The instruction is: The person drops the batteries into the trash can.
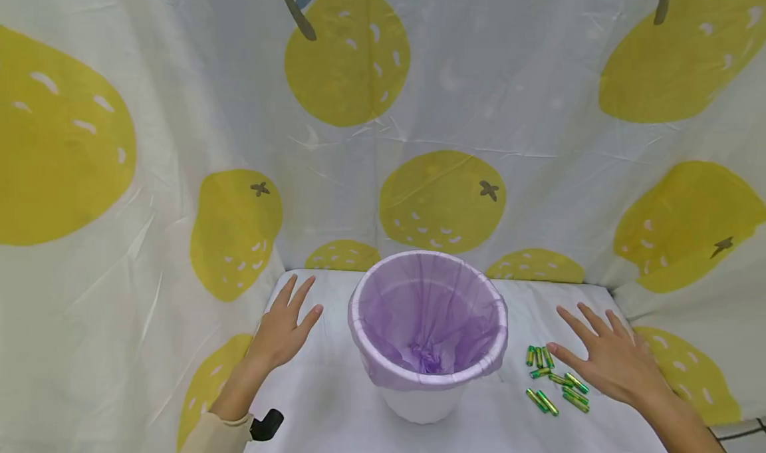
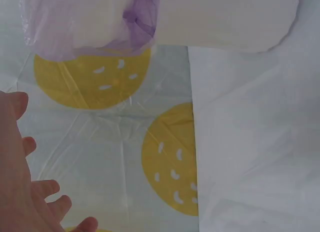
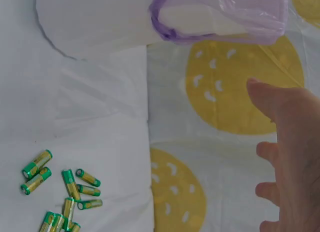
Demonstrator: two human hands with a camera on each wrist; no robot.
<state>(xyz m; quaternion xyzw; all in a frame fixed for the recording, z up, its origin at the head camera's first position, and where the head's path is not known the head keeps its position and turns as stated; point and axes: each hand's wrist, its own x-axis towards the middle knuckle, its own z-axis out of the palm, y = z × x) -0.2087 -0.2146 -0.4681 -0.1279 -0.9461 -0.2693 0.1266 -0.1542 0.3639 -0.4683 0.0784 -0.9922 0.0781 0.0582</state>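
A white bin (image 1: 419, 403) stands upright mid-table, lined with a translucent purple bag (image 1: 427, 306) folded over its rim. Left of it hovers my left hand (image 1: 280, 333), fingers spread and holding nothing. On the other side my right hand (image 1: 616, 356) is likewise spread and bare, its thumb beside a loose group of green and gold batteries (image 1: 541, 372). Those batteries (image 3: 37, 172) lie scattered on the white cloth in the right wrist view. Knotted purple plastic (image 2: 132, 17) shows on the bin's side in the left wrist view.
White cloth (image 1: 323, 386) covers the table. Behind and at both sides hangs a pale curtain (image 1: 335, 193) printed with yellow fruit. A black device (image 1: 266, 425) sits at my left wrist by the sleeve (image 1: 218, 433).
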